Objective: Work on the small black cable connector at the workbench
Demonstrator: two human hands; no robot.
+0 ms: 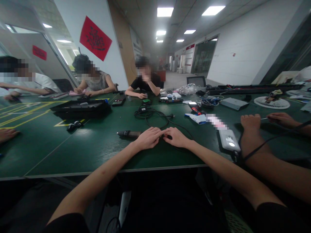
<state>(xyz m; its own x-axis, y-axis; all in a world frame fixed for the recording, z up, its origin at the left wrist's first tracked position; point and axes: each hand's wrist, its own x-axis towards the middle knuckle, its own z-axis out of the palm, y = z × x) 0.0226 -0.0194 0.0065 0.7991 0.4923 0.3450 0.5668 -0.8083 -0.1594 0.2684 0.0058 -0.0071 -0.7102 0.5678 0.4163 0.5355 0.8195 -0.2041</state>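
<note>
My left hand (148, 138) and my right hand (177, 137) rest together on the green table (97, 149), fingertips meeting over a small dark part (168, 137) joined to a black cable (157, 118). Both hands are closed in a pinch around it. A dark cylindrical tool (128, 133) lies just left of my left hand, its end hidden under the fingers.
A person's forearms (257, 139) lie at my right beside a white device (229, 139). A black case (81, 108) sits at the left. Small electronics and tools (196, 116) are scattered mid-table. Three people sit at the far side.
</note>
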